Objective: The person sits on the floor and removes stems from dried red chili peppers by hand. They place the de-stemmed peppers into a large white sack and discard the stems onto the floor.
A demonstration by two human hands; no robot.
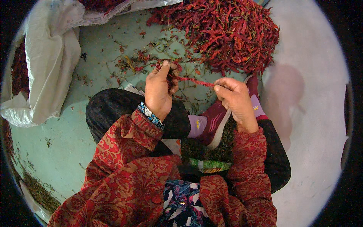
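My left hand (161,85) is closed around several dried red chilies (177,67), their ends poking out past the thumb and fingers. One long, wrinkled chili (195,81) stretches between my two hands. Its right end is pinched between the thumb and forefinger of my right hand (235,98). The palm side of my left hand hides part of what it holds. Just beyond both hands rises a large heap of dried red chilies (232,37), many with pale stems.
White woven plastic sacks (54,62) with red chilies inside stand at the left and top left. Loose stems and chili scraps (133,61) litter the green floor (93,42). My crossed legs and maroon shoes (214,123) lie below the hands. A pale wall (312,113) runs along the right.
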